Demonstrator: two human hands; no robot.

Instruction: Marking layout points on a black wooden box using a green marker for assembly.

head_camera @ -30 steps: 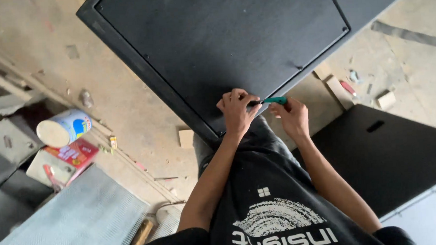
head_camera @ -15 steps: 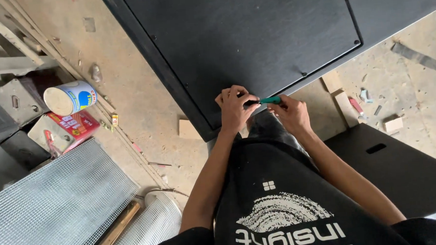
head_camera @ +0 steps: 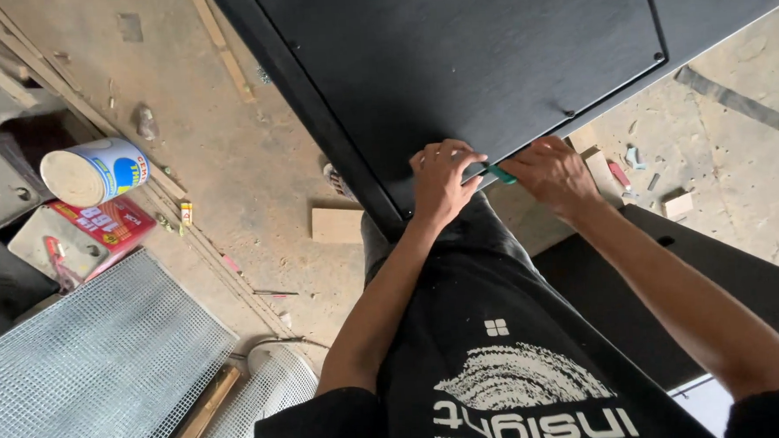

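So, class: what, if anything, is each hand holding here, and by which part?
The right hand grips a small green tool by one end; its other end points toward the left hand, which presses on the black panel's edge.

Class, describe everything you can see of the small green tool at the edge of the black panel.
The green tool is small, slim and teal, plastic by its look. Only a short length shows, slanting between the two hands at the near edge of the black panel. The right hand grips one end; the left hand has fingertips beside the other end. Its working tip is hidden, so its kind cannot be told.
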